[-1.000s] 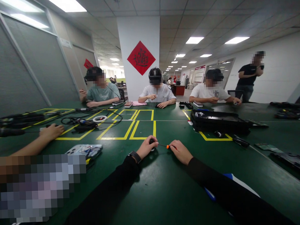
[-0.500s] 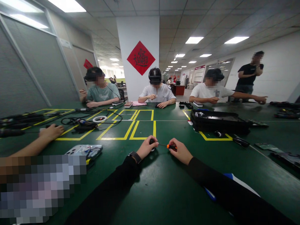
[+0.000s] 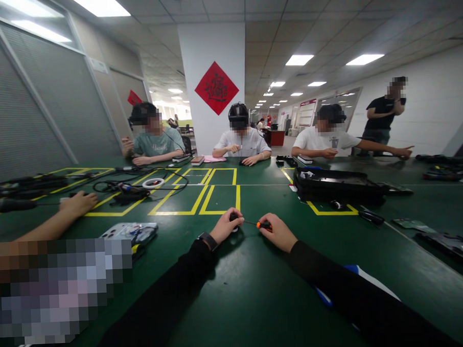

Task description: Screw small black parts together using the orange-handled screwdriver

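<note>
My right hand (image 3: pixel 279 233) is closed around the orange-and-black handle of a screwdriver (image 3: pixel 263 225). The thin metal shaft points left, its tip close to the thing in my left hand. My left hand (image 3: pixel 226 228) is closed on a small black piece with a pale underside (image 3: pixel 234 220); its kind I cannot make out, and fingers cover part of it. Both hands are low over the green table (image 3: pixel 237 306), a short gap apart. Whether the screwdriver tip touches the small piece is too small to tell.
A black open case (image 3: pixel 339 184) stands right of centre, with a black tool (image 3: pixel 371 217) beside it. A blue-and-white object (image 3: pixel 359 278) lies partly under my right sleeve. At left are cables (image 3: pixel 120 187), a grey-white device (image 3: pixel 128 231) and a co-worker's hand (image 3: pixel 79 202). People sit opposite.
My hands and the screwdriver hold almost the same pose. The whole view has shifted very slightly.
</note>
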Tool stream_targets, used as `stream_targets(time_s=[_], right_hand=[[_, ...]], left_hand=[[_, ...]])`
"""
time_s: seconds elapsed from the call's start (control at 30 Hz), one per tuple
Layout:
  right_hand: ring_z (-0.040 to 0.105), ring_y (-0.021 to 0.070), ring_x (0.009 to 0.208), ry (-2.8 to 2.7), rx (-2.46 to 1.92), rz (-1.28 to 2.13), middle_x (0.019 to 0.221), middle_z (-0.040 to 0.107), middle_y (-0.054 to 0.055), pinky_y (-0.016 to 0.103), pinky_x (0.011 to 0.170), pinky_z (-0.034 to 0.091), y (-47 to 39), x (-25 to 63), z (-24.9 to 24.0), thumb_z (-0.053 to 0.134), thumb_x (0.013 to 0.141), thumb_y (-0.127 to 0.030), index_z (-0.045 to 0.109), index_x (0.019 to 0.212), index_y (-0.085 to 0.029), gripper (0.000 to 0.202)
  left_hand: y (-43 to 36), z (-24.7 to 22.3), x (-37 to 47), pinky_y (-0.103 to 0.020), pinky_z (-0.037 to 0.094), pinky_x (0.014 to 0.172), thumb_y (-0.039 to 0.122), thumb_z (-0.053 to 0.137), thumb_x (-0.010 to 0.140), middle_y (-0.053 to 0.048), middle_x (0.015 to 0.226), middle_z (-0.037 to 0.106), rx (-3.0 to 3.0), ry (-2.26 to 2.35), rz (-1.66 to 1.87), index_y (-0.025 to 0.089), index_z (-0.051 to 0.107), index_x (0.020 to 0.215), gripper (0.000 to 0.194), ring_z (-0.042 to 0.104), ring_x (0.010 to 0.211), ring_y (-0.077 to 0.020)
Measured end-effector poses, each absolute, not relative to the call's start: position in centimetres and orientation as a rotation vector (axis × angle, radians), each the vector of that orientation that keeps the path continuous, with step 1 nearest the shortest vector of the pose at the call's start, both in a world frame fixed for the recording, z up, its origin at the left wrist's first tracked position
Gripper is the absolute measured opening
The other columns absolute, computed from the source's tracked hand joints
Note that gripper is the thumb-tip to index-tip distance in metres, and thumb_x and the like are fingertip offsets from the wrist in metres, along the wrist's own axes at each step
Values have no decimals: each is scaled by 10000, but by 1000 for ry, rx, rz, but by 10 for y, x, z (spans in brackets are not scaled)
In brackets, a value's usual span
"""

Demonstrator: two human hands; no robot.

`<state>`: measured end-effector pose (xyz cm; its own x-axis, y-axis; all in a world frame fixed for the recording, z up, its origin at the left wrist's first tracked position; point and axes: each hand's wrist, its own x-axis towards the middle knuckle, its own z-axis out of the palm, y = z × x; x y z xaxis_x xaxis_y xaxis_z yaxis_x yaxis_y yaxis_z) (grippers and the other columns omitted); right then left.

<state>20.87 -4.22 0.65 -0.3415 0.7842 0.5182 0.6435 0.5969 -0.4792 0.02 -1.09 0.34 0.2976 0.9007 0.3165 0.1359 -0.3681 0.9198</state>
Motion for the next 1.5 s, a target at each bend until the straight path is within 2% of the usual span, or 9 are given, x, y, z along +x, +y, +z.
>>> stream_targets(time_s=[0.17,0.27,0.37,0.63,0.83,0.97,1.07,1.27,1.5], right_hand=[[479,161,830,-2087,-1143,253,867,539,34,287,749,381,-45,207,6,567,700,-198,528,889,-174,194],[477,160,837,-2088,-1180,248,854,544,43,291,764,372,-44,207,6,482,784,-245,550,872,-171,134],[474,150,813,-2112,-1192,247,802,541,41,286,762,365,-43,208,6,373,840,-219,566,763,-169,213],[468,151,799,-2071,-1149,249,810,529,30,280,733,371,-42,207,6,472,752,-172,536,795,-171,78],[480,143,764,-2058,-1153,293,828,529,23,270,703,380,-43,208,5,540,699,-182,508,847,-176,151],[484,150,819,-2080,-1166,300,852,548,38,282,748,376,-43,207,5,453,797,-236,527,894,-176,135],[481,150,825,-2127,-1167,261,823,553,46,292,774,365,-42,207,6,351,852,-218,561,806,-170,220],[487,153,820,-2130,-1142,274,834,549,37,286,745,381,-42,209,6,491,775,-202,552,818,-171,81],[496,154,835,-2173,-1154,309,883,556,44,284,749,390,-47,208,11,531,762,-259,540,922,-172,182]], left_hand=[[-10,3,0,-226,400,663,263,556,691,28,705,535,1760,953,1158,165,498,803,160,507,655,-92],[-10,3,0,-224,396,668,265,552,696,29,711,535,1763,938,1163,168,500,806,155,508,664,-91],[-10,2,0,-223,396,662,263,551,698,28,713,536,1750,923,1159,169,498,811,157,514,667,-93],[-9,1,-1,-231,405,660,287,558,699,23,709,544,1744,934,1156,166,498,828,187,520,656,-95],[-10,2,-1,-229,400,681,271,574,683,20,742,543,1791,954,1183,168,513,813,177,513,682,-96],[-10,2,0,-232,401,692,260,570,683,18,748,542,1795,963,1190,168,517,813,168,511,696,-99],[-9,2,-1,-238,402,699,256,569,681,18,740,544,1800,972,1195,170,521,809,162,511,698,-101],[-9,2,-1,-237,400,682,298,590,672,11,749,539,1831,981,1204,164,518,807,203,505,707,-108],[-11,4,0,-239,403,688,288,571,687,15,738,545,1805,978,1186,166,514,812,184,509,689,-103]])
